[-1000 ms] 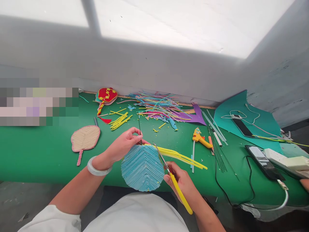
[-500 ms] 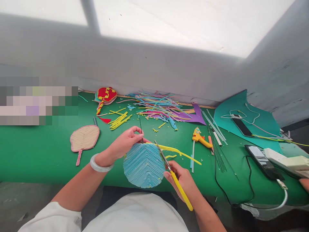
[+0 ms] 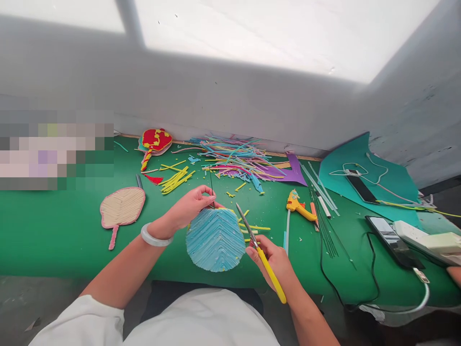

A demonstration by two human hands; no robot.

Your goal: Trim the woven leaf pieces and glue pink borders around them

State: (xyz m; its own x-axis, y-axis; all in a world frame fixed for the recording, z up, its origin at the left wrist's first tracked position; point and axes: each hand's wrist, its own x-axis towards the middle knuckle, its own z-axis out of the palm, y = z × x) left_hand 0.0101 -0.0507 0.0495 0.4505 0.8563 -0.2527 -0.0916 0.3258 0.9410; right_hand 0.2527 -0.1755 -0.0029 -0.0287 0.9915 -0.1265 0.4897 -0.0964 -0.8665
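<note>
My left hand [image 3: 187, 209] pinches the top edge of a round blue fan piece [image 3: 215, 239] made of woven strips, together with a thin dark stick [image 3: 212, 187], just above the green table [image 3: 54, 230]. My right hand [image 3: 273, 262] grips yellow-handled scissors [image 3: 261, 257], whose blades point up along the fan's right edge. Cut yellow strip ends [image 3: 252, 227] lie on the table right of the fan.
A beige leaf-shaped fan [image 3: 121, 207] lies at the left, a red and yellow fan [image 3: 155, 140] at the back. A heap of coloured strips [image 3: 234, 161] lies beyond my hands. A yellow glue gun [image 3: 298, 204], phones [image 3: 389, 235], cables and a power strip [image 3: 425, 238] sit at the right.
The long yellow strips that stuck out to the right of the blue fan have been cut off; short pieces now lie on the table. The scissors stay at the fan's right edge.
</note>
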